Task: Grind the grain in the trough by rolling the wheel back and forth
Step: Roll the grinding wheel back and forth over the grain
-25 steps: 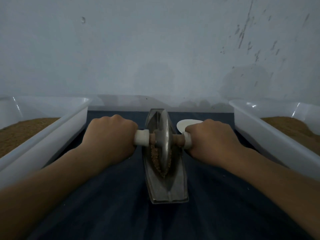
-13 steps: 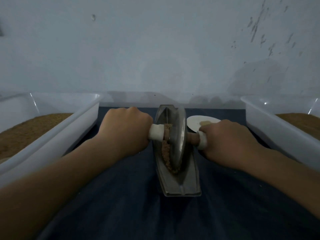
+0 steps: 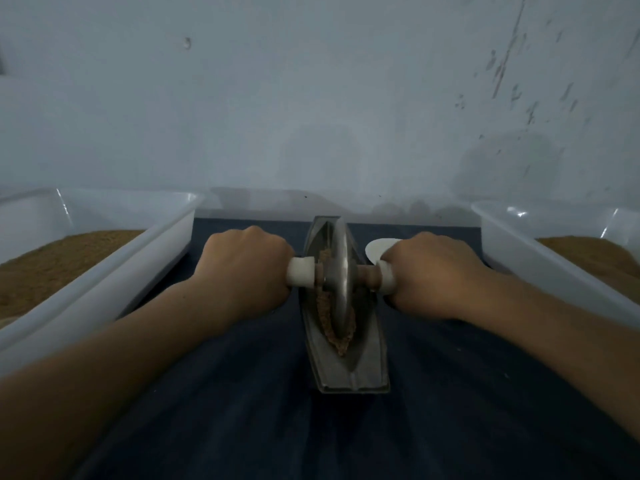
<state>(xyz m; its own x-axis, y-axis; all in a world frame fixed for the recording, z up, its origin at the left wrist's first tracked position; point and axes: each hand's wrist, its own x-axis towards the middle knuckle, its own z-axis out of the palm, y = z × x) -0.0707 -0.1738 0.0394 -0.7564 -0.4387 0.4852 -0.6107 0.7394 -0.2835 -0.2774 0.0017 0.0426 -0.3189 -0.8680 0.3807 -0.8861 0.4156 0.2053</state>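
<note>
We face a pale grey-blue plastered wall (image 3: 311,98) filling the upper half, dimly lit, with dark scuff marks (image 3: 502,67) at upper right. Below we see a dark blue cloth surface (image 3: 242,427), with a white plastic tub (image 3: 138,247) at left and another white tub (image 3: 512,233) at right.

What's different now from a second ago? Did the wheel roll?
Nothing clearly moved. The wheel sits in the same far part of the trough, left hand and right hand still gripping its handles. The grain, left bin, right bin and white dish stayed put; only the camera swung sideways.
</note>
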